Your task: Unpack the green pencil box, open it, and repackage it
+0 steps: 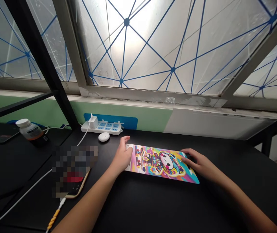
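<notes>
A long flat card (pixel 161 161), brightly printed with a cartoon character on a skateboard, is held just over the black desk, tilted slightly down to the right. My left hand (pixel 123 157) grips its left end, thumb on the printed face and the other fingers partly hidden behind. At the opposite end my right hand (pixel 197 161) holds the upper right corner, with a finger lying over the print. The palm side of that hand is hidden. Whether the card is a single sheet or a thin package, I cannot tell.
A phone (pixel 76 171), its screen blurred, lies left on a charging cable (pixel 54 218). Behind are a white earbud case (pixel 103 137) and a power strip (pixel 104 127). A white-capped bottle (pixel 31 131) stands far left. A clear cup (pixel 170 100) sits on the window ledge.
</notes>
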Action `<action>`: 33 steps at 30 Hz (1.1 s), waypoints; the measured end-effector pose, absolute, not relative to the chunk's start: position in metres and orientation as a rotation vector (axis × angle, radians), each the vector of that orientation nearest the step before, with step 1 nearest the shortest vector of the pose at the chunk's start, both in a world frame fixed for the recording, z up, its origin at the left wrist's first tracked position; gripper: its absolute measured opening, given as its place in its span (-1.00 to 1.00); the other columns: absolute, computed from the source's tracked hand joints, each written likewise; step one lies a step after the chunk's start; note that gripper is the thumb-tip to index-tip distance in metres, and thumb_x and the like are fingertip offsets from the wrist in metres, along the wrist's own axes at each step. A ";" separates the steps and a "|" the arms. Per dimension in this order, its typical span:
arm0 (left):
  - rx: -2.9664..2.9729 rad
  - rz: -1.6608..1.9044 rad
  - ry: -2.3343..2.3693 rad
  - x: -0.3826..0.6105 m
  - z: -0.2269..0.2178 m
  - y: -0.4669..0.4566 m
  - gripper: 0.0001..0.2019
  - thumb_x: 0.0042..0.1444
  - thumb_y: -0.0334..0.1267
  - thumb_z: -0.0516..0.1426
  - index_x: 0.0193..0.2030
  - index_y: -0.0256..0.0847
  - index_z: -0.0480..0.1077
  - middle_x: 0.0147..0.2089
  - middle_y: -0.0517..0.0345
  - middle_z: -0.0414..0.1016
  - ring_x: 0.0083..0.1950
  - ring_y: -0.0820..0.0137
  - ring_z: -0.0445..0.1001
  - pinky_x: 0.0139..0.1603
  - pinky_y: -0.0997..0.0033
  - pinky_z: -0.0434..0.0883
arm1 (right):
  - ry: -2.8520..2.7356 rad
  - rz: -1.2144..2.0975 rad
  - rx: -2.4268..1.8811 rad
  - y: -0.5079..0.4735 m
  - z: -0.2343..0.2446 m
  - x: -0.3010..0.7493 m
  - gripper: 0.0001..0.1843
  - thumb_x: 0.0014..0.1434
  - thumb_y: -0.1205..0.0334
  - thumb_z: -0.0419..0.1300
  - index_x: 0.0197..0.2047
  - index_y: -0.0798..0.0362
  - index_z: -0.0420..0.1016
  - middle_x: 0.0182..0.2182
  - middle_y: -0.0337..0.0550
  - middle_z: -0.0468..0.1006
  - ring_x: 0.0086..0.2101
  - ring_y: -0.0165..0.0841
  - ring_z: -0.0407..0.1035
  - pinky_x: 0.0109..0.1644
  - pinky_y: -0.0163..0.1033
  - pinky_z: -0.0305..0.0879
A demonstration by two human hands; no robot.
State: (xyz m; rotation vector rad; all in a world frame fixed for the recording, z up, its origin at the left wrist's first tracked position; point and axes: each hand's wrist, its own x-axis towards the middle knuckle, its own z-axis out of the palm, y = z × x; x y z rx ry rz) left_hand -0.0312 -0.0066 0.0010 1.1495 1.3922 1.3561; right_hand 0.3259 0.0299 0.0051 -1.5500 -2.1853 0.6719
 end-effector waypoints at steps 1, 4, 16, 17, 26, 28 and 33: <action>1.158 1.355 1.393 -0.031 0.001 -0.007 -0.51 -0.01 -0.50 0.13 0.11 -0.14 0.32 0.29 -0.15 0.36 0.37 0.10 0.26 0.35 0.01 0.14 | -2.136 0.733 -1.527 0.024 0.002 0.335 -0.46 0.19 -0.27 0.15 -0.02 -0.02 0.50 -0.04 0.00 0.59 -0.02 -0.05 0.47 0.06 -0.04 0.39; 1.165 1.376 1.386 -0.032 0.002 -0.007 -0.51 -0.04 -0.52 0.12 0.08 -0.13 0.36 0.25 -0.11 0.40 0.35 0.12 0.28 0.35 0.04 0.14 | -1.984 1.009 -1.530 0.010 -0.003 0.340 -0.51 0.15 -0.24 0.22 -0.06 -0.04 0.49 -0.11 -0.08 0.61 -0.11 -0.09 0.50 -0.05 -0.10 0.44; 0.973 1.671 1.140 -0.027 0.008 -0.009 -0.28 0.25 0.40 -0.24 0.01 -0.21 0.36 0.11 -0.15 0.52 0.21 0.10 0.44 0.24 0.04 0.30 | -1.743 1.063 -1.244 -0.005 0.002 0.324 -0.64 0.05 -0.06 0.40 -0.24 -0.03 0.43 -0.25 -0.17 0.61 -0.20 -0.18 0.51 -0.11 -0.11 0.47; 0.956 1.643 1.096 -0.028 0.011 -0.010 -0.23 0.22 0.44 -0.28 -0.01 -0.21 0.37 0.08 -0.15 0.55 0.19 0.09 0.45 0.21 0.04 0.33 | -1.797 0.988 -1.249 -0.007 0.004 0.324 -0.65 0.07 -0.07 0.39 -0.24 -0.03 0.45 -0.26 -0.16 0.61 -0.20 -0.17 0.51 -0.11 -0.10 0.48; 1.288 0.987 1.048 -0.062 0.039 -0.022 -0.52 0.20 0.13 0.13 0.10 -0.14 0.46 0.25 -0.06 0.47 0.23 0.04 0.44 0.12 0.18 0.43 | -2.088 0.483 -1.176 -0.015 0.005 0.321 -0.74 0.24 -0.03 0.19 -0.19 -0.10 0.64 -0.02 -0.12 0.64 -0.05 -0.10 0.54 0.11 0.06 0.46; 1.519 0.793 1.122 -0.070 0.040 -0.024 -0.52 0.09 0.03 0.27 0.15 -0.02 0.48 0.30 0.06 0.42 0.31 0.07 0.37 0.19 0.29 0.37 | -2.208 0.566 -1.192 -0.016 0.006 0.322 -0.71 0.26 0.03 0.16 -0.07 -0.12 0.66 0.02 -0.14 0.63 0.02 -0.11 0.51 0.18 0.06 0.41; 1.844 0.603 1.257 -0.069 0.031 -0.025 -0.35 -0.09 -0.02 0.39 0.20 0.04 0.45 0.30 0.07 0.41 0.29 0.03 0.37 0.20 0.26 0.36 | -2.448 0.778 -1.222 -0.015 0.012 0.329 -0.37 0.21 0.01 0.25 0.33 -0.16 0.34 0.36 -0.20 0.26 0.32 -0.08 0.15 0.40 0.07 0.07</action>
